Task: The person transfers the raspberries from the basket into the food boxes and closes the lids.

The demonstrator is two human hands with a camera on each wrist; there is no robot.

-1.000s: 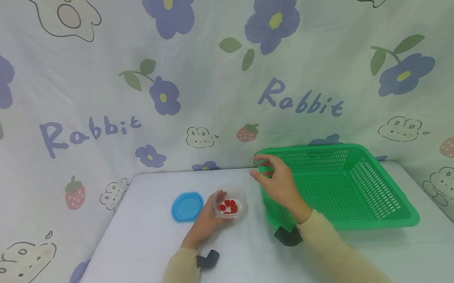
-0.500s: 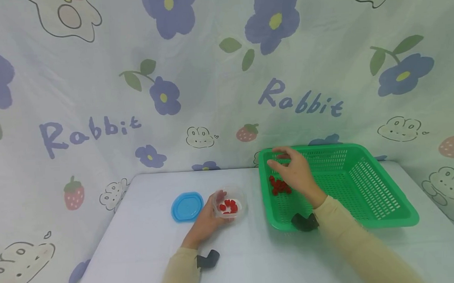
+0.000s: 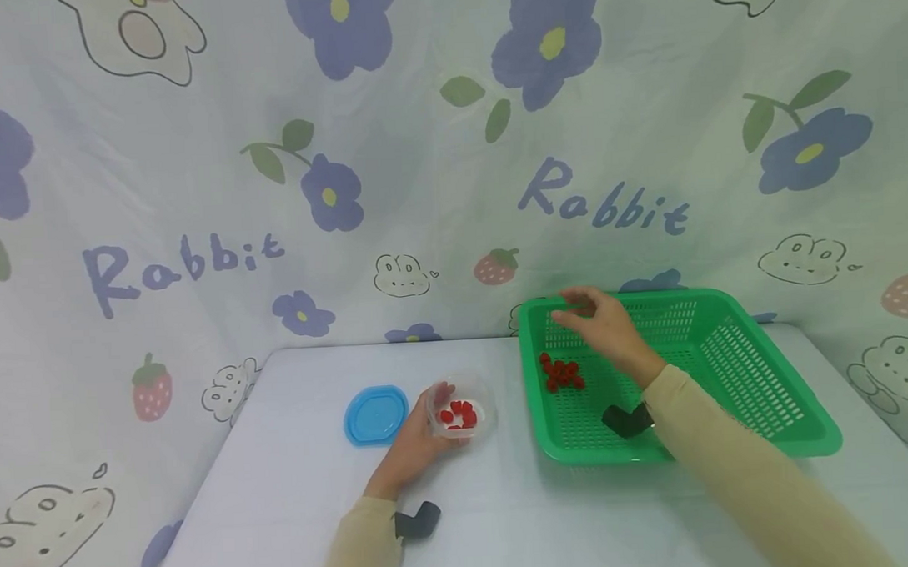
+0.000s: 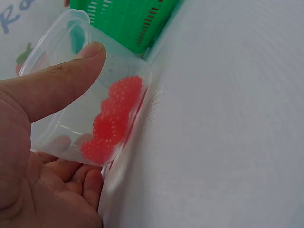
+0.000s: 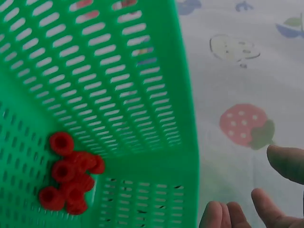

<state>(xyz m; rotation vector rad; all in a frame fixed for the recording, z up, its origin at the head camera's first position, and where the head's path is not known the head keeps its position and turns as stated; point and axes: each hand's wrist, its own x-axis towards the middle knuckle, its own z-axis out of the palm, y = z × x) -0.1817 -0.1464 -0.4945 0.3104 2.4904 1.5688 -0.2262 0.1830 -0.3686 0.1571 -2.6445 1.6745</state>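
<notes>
My left hand [image 3: 415, 450] grips a clear plastic tub [image 4: 107, 57] by its side, thumb along the near wall and fingers round the far side. Several red raspberries [image 4: 113, 121] lie in the bottom of the tub. My right hand [image 3: 607, 328] hovers over the left part of a green plastic basket [image 3: 787, 372]. Its thumb and fingers stand apart with nothing between them, as the right wrist view also shows. Below that hand, in the basket's back left corner, sits a cluster of hollow raspberries [image 5: 71, 183].
A blue lid [image 3: 377, 415] lies on the white table [image 3: 281, 490], just left of the tub. The basket takes up the right side of the table. Behind everything hangs a patterned cloth [image 3: 435, 167] with flowers and rabbits.
My right hand has moved right, from beside the basket's left rim to over its inside, bringing the raspberries there into view. The left hand and the tub stay put.
</notes>
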